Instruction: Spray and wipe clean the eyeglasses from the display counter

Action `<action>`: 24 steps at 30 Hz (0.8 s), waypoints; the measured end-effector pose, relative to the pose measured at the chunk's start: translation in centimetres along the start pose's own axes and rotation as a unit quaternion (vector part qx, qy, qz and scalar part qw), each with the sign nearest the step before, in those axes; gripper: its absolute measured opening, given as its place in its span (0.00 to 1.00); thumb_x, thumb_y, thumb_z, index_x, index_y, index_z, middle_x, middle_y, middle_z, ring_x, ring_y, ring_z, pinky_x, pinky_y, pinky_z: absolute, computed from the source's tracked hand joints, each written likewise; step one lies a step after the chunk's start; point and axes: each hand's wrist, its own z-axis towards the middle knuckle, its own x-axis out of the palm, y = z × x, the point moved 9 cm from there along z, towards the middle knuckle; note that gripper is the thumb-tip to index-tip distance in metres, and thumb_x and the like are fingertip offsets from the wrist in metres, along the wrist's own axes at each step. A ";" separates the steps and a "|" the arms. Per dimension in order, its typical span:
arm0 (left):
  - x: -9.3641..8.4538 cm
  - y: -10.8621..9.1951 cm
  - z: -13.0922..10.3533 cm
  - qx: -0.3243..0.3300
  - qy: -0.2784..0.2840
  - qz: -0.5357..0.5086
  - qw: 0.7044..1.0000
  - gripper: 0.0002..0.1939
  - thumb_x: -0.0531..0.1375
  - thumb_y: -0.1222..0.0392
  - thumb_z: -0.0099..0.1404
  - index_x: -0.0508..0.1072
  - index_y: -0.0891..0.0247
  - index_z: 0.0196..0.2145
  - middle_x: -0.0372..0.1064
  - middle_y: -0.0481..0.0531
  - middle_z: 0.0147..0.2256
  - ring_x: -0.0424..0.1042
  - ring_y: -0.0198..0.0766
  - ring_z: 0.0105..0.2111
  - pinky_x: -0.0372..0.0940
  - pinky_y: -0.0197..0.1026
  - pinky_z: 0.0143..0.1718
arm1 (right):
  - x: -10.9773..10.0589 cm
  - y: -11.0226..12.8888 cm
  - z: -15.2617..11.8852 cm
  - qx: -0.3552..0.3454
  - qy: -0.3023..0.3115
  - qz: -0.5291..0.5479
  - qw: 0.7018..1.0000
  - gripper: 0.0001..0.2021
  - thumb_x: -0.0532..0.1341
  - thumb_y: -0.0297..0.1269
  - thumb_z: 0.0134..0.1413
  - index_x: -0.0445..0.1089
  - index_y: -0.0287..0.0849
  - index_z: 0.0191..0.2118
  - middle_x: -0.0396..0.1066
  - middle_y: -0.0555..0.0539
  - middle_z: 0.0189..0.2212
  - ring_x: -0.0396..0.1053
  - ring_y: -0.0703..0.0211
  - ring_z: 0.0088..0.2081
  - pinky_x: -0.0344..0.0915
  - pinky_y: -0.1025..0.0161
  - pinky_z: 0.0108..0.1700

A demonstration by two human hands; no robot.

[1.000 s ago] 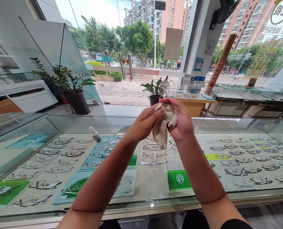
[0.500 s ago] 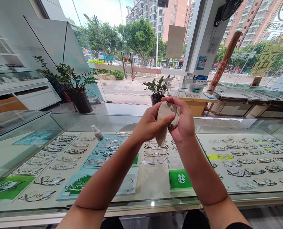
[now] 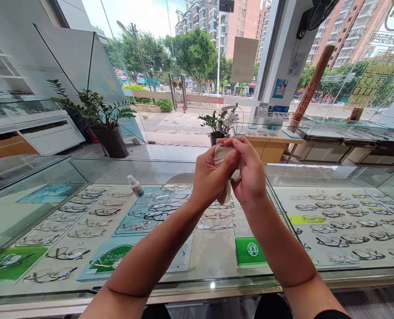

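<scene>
A beige cloth (image 3: 222,160) is bunched between my two hands above the glass display counter. My left hand (image 3: 210,177) is closed on it from the left, thumb pressed across its front. From the right, my right hand (image 3: 250,175) grips the same cloth, its fingers meeting the left ones at the top. A corner of the cloth hangs below. Whether anything is wrapped inside cannot be seen. Under the glass lie rows of eyeglasses (image 3: 215,212).
A small white spray bottle (image 3: 135,186) stands on the counter (image 3: 170,166) left of my hands. Green display blocks (image 3: 251,251) sit under the glass. Beyond are potted plants (image 3: 112,141), a wooden display table (image 3: 273,148) and glass doors.
Both hands have shifted slightly left, and the cloth is squeezed smaller, with less of it showing. My left hand has turned, its thumb now nearer the right fingers.
</scene>
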 end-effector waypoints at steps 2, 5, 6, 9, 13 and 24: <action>-0.4 -0.2 0.0 0.007 -0.024 0.000 1.000 0.22 0.72 0.38 0.69 0.80 0.61 0.35 0.69 0.45 0.26 0.63 0.31 0.25 0.60 0.36 0.27 | 0.0 -0.3 0.1 0.008 0.003 -0.006 1.000 0.07 0.68 0.45 0.59 0.75 0.49 0.35 0.82 0.48 0.40 0.78 0.55 0.48 0.76 0.55 0.56; -0.6 -0.1 0.4 -0.008 -0.013 -0.002 1.000 0.24 0.70 0.36 0.70 0.79 0.61 0.32 0.70 0.46 0.26 0.66 0.32 0.27 0.62 0.36 0.28 | -0.4 -0.3 0.5 0.011 -0.001 -0.007 1.000 0.07 0.69 0.45 0.59 0.76 0.49 0.36 0.82 0.48 0.38 0.79 0.54 0.49 0.76 0.54 0.56; -0.5 0.1 0.6 -0.023 0.007 -0.008 1.000 0.24 0.71 0.36 0.69 0.80 0.61 0.32 0.71 0.46 0.26 0.68 0.33 0.27 0.63 0.36 0.29 | -0.6 -0.2 0.7 0.010 -0.004 -0.006 1.000 0.07 0.69 0.45 0.58 0.76 0.49 0.36 0.82 0.48 0.38 0.79 0.54 0.48 0.76 0.54 0.56; -0.1 0.7 1.1 -0.081 0.071 -0.027 0.994 0.25 0.72 0.34 0.66 0.81 0.61 0.34 0.74 0.48 0.28 0.72 0.35 0.30 0.65 0.37 0.30 | -1.3 0.3 1.2 0.009 -0.011 0.001 1.000 0.08 0.70 0.45 0.57 0.77 0.48 0.33 0.81 0.49 0.38 0.79 0.55 0.48 0.76 0.54 0.57; -1.0 0.8 1.9 -0.105 0.079 -0.036 0.991 0.28 0.72 0.31 0.64 0.82 0.61 0.36 0.78 0.50 0.30 0.77 0.39 0.32 0.69 0.39 0.32 | -2.2 1.3 1.6 -0.002 -0.026 -0.007 1.000 0.08 0.71 0.46 0.55 0.78 0.48 0.32 0.82 0.48 0.44 0.78 0.53 0.52 0.75 0.54 0.58; -6.5 1.9 4.7 -0.114 -0.036 -0.035 0.992 0.27 0.74 0.32 0.63 0.80 0.60 0.34 0.77 0.51 0.26 0.80 0.42 0.32 0.70 0.40 0.31 | -2.4 3.0 1.3 -0.010 0.001 -0.098 0.995 0.08 0.67 0.45 0.57 0.78 0.50 0.30 0.79 0.49 0.57 0.70 0.49 0.65 0.70 0.51 0.61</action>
